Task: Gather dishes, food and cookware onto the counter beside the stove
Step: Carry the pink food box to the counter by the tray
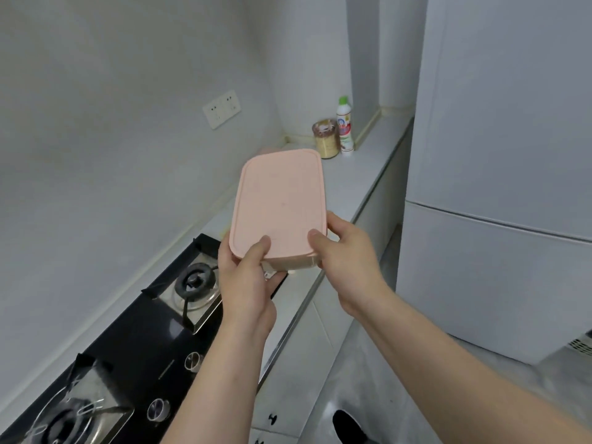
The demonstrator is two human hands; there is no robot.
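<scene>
Here we hold a pink lidded box (278, 203) in both hands, lifted clear of the worktop (358, 174) just past the far end of the stove (141, 347). Our left hand (246, 283) grips the box's near left corner, thumb pressed on the lid and fingers curled underneath. Our right hand (349, 261) grips the near right corner, thumb on the lid as well. The lid is on and faces up, so we cannot tell what is inside. The box's near edge hangs over the stove's far burner (195, 280), and the rest is over the pale worktop beyond it.

Farther from the stove, at the back of the worktop, a gold-labelled jar (326, 139) and a white bottle (344, 126) with a green cap stand upright just beside each other. A wall socket (221, 108) sits on the wall above and beyond the stove's far end. Across the aisle from the stove stands a white fridge (496, 187), its doors closed. Two round knobs (192, 360) line the stove's front edge.
</scene>
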